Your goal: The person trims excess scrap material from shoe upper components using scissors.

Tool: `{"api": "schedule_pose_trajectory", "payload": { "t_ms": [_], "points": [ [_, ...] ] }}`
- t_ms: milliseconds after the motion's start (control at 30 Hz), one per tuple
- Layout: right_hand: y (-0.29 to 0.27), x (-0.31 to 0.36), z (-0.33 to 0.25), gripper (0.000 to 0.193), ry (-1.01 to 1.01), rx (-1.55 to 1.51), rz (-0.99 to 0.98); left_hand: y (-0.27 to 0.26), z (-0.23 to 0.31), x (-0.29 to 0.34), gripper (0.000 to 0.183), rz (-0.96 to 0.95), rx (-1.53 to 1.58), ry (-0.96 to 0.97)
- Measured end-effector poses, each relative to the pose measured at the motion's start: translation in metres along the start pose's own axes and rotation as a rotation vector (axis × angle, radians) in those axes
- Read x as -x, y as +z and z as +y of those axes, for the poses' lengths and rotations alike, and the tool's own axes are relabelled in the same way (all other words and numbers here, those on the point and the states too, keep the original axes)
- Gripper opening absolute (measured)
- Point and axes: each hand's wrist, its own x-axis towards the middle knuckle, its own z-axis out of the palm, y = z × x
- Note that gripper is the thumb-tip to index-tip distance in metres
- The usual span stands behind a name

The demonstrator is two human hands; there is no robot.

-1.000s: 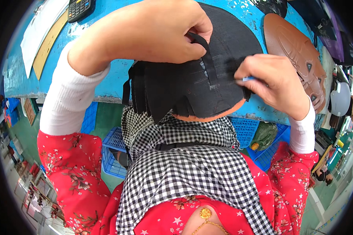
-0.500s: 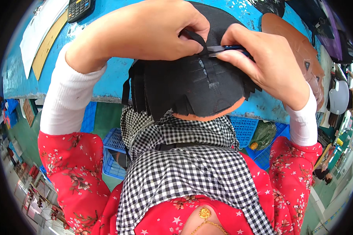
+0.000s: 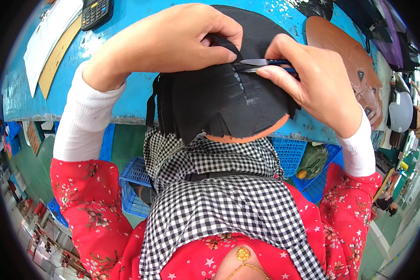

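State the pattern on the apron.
Black-and-white check on the apron; shows best in the head view.

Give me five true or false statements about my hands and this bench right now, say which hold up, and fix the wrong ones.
1. The left hand pinches a black strip. True.
2. The right hand is empty. False: it holds a blue-handled, two-bladed cutter.
3. Brown pieces lie to the right of the black material being worked on. True.
4. The keypad device sits at the upper right of the picture. False: it is at the upper left.
5. The apron is plain green. False: it is black-and-white checked.
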Motion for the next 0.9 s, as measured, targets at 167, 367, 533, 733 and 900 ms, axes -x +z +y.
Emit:
{"api": "schedule_pose_trajectory", "payload": {
  "t_ms": [167, 367, 533, 733, 900],
  "points": [
    [0.004, -0.013, 0.005, 0.03, -0.054, -0.108, -0.013, 0.005, -0.006, 0.0, 0.017, 0.037, 0.045, 0.024],
    [0.005, 0.002, -0.002, 0.033, -0.034, -0.25, 0.028, 0.005, -0.008, -0.003, 0.017, -0.032, 0.157, -0.114],
    [0.006, 0.012, -0.055, 0.045, -0.079, 0.063, -0.02, -0.012, -0.003, -0.008, 0.016, -0.02, 0.283, -0.218],
    [0.028, 0.009, -0.083, 0.042, 0.033, 0.375, -0.069, -0.023, 0.001, 0.001, 0.021, 0.152, 0.446, -0.269],
    [0.018, 0.003, -0.03, 0.022, 0.234, -0.595, 0.218, -0.035, -0.007, 0.026, 0.023, 0.32, 0.365, -0.194]
  ]
}}
